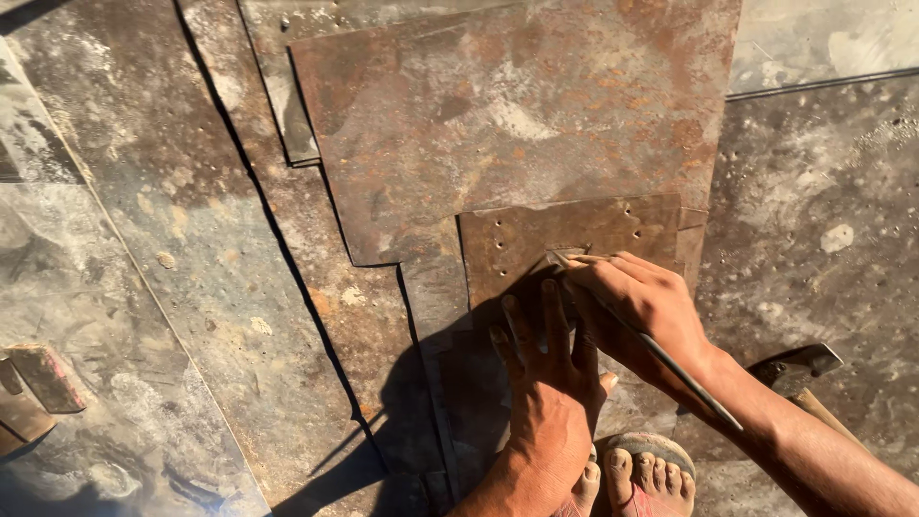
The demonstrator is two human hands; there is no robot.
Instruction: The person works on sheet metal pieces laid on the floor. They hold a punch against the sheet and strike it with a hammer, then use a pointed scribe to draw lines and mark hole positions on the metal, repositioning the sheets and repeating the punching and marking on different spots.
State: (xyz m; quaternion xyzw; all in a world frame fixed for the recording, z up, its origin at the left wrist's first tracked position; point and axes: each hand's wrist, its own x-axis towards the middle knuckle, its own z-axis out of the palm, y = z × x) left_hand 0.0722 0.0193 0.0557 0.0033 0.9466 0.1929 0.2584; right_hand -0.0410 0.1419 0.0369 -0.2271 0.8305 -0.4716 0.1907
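The right hand is closed around a thin metal rod, like a scriber, and holds it as a pen. The tip of the rod touches a small rusty metal plate, near a small bent corner piece just in front of the fingers. The long end of the rod passes back over the wrist of this hand.

The left hand lies flat and open, with the fingers spread, and it grips nothing. It presses down on the lower part of the same small plate, just beside the right hand, and the two hands touch or almost touch at the fingers.

The small plate has some punched holes near its upper corners. It lies on top of a larger rusty metal sheet, which reaches forward and to the left of the hands. Under this there are more grey and brown metal sheets, overlapping, far to the left and to the right.

Directly below the hands, bare toes in a sandal rest on the metal. To the right of the right forearm lies the head of a hammer with a wooden handle. Far to the left of the hands, some small metal scraps lie at the edge.
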